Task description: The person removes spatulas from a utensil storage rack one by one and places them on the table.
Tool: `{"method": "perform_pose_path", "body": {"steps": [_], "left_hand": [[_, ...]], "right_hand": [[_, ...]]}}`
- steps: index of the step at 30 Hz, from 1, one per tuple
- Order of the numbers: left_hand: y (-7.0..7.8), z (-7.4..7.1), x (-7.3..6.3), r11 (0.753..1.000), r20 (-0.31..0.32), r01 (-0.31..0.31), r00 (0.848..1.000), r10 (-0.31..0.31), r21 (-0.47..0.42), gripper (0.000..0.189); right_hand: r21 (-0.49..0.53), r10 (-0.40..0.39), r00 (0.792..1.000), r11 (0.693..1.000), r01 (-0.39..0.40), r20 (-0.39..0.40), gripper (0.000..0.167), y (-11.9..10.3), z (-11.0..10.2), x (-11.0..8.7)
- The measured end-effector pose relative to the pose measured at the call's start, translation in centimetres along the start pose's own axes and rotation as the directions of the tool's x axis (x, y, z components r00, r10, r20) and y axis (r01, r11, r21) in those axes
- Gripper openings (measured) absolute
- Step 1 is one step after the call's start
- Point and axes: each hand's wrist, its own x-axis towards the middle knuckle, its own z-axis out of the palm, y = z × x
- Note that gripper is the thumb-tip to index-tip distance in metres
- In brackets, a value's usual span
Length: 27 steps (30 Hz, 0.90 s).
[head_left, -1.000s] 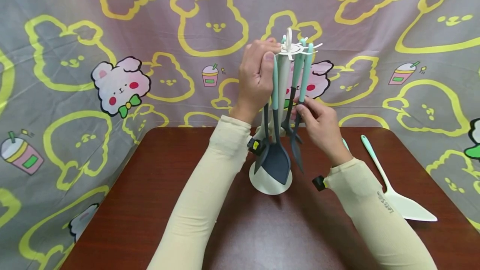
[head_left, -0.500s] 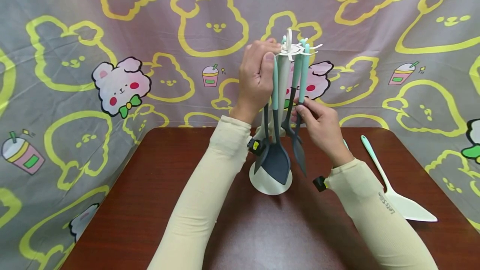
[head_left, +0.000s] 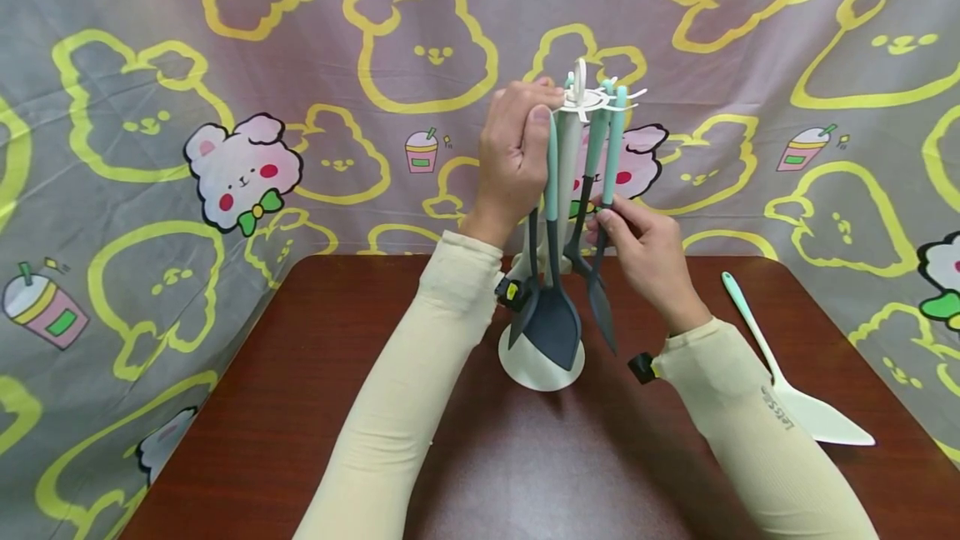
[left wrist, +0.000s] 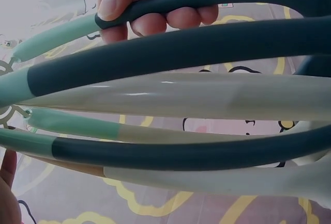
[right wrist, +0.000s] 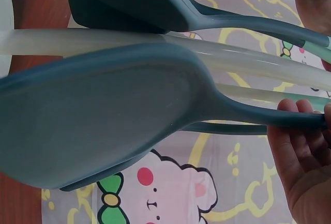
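A white utensil rack [head_left: 567, 157] stands on a round base, with several mint-handled utensils hanging from its hooked top. My left hand [head_left: 513, 157] grips the rack's top edge, thumb beside a mint handle. My right hand [head_left: 645, 244] pinches a dark grey spatula [head_left: 602, 315] where the mint handle meets the grey shaft; this spatula hangs upright at the rack's right side, its handle end by the hooks. In the right wrist view its broad blade [right wrist: 114, 115] fills the middle. Another dark spatula [head_left: 553, 327] hangs in front of the pole. Utensils behind the pole are partly hidden.
A cream turner [head_left: 821, 417] with a mint handle end lies at the right of the brown table [head_left: 352, 340], partly behind my right sleeve. A patterned cloth [head_left: 420, 15] hangs behind the table.
The spatula in my right hand has shifted slightly, its handle end swaying left and back, its blade tip a little further right. The left hand holds its place.
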Motion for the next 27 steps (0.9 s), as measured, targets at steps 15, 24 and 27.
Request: {"method": "perform_pose_path", "body": {"steps": [15,24,27], "left_hand": [[-0.12,0.16,-0.14,1.0,0.007,0.009,1.0,-0.009,0.005,0.027],[-0.23,0.23,-0.08,1.0,0.0,0.005,1.0,-0.005,0.006,0.027],[-0.21,0.27,-0.06,1.0,0.002,0.005,1.0,-0.005,0.006,0.027]], "right_hand": [[-0.008,-0.001,1.0,1.0,0.001,-0.002,0.029,0.17,-0.2,0.07],[-0.003,-0.004,1.0,1.0,0.004,-0.007,0.028,0.38,-0.25,0.22],[0.0,-0.006,1.0,1.0,0.006,-0.01,0.028,0.46,-0.35,0.25]]}}
